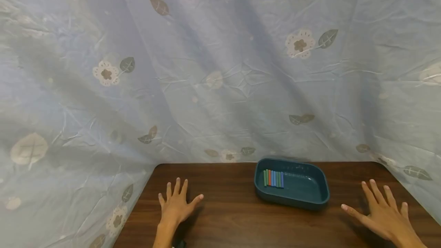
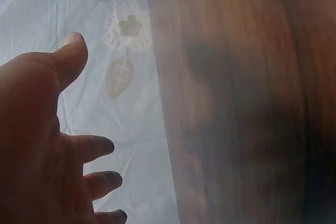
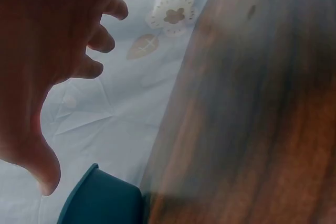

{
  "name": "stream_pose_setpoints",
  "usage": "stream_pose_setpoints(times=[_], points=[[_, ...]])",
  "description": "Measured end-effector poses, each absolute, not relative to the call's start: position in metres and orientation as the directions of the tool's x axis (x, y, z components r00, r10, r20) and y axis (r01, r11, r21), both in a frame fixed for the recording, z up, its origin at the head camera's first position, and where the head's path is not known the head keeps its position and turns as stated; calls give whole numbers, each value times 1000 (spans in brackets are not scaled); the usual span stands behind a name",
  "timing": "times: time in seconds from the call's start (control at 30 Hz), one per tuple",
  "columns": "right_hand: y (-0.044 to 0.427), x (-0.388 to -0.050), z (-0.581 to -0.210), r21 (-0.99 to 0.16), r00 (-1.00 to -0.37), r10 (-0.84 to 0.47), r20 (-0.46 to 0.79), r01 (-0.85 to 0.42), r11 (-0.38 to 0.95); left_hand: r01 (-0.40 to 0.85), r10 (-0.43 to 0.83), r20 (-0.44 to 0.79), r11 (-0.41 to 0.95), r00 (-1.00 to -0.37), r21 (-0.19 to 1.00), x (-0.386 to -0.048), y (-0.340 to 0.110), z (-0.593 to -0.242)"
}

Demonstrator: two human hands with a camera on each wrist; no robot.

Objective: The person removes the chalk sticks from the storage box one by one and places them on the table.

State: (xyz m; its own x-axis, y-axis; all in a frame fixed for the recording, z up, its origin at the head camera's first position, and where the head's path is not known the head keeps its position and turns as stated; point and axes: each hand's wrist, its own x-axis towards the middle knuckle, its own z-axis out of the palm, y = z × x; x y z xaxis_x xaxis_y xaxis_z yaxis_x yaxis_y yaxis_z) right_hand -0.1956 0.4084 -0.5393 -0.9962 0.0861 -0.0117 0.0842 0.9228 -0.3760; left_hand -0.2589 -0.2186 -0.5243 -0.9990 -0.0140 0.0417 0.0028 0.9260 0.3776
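A dark teal tray rests on the wooden table, right of the middle in the head view. Inside it, at the left, several thin sticks in green, red and blue lie side by side. The left hand, fingers spread, is over the table left of the tray and holds nothing. The right hand is spread too, to the right of the tray, not touching it. In the right wrist view the tray shows at the bottom, below the right thumb.
The brown table has rounded far corners. Behind it and at both sides hangs a pale sheet with leaf and flower prints. A small dark object shows at the bottom edge by the left wrist.
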Motion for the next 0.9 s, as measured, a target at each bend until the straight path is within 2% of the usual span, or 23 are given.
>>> stream_pose_setpoints(times=[0.4, 0.9], points=[[403, -198, -525, -403, -998, -10, 62, -34, 915, 61, 35, 68, 898, -997, 435, -266, -197, -519], [382, -205, -511, -436, -993, -30, 117, -78, 896, 131, 103, 84, 857, -991, 498, -276, -164, -518]])
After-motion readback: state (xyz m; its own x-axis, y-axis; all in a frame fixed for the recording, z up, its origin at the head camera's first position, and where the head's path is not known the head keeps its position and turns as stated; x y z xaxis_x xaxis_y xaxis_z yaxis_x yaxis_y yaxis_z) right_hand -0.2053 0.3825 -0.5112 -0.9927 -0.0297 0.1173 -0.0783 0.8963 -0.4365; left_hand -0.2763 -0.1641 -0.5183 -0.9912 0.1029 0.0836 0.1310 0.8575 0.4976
